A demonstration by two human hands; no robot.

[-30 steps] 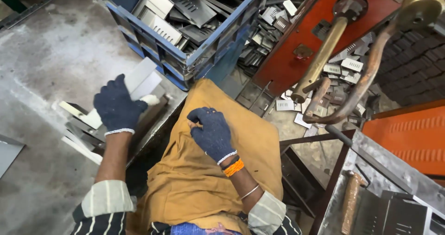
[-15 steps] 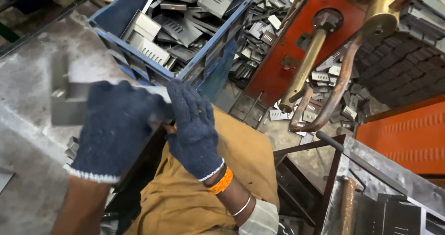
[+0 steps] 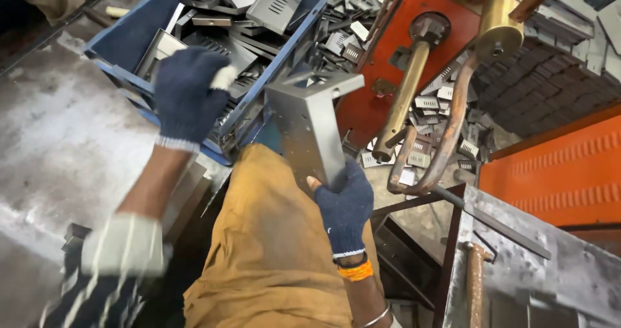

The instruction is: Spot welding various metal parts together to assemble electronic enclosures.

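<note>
A: Bent sheet-metal bracket [image 3: 309, 131], grey, is gripped at its lower end by the right hand [image 3: 344, 208], fingers closed around it; it is held upright above the lap, flange on top.

B: Left hand [image 3: 187, 95]?

A: Raised over the near rim of the blue plastic crate [image 3: 129, 40], blurred; fingers curled, but whether anything is held cannot be told. Dark knit gloves are worn on both hands.

B: Crate contents?

A: Grey louvred metal panels [image 3: 272, 4], stacked loosely. More small stamped pieces [image 3: 424, 108] are scattered on the floor beside a red machine base [image 3: 446, 30].

B: Anything else?

A: A brass electrode arm [image 3: 404, 98] and a curved copper tube [image 3: 446, 134] are seen just right of the bracket. Orange housing [image 3: 556, 166] sits at the right.
</note>
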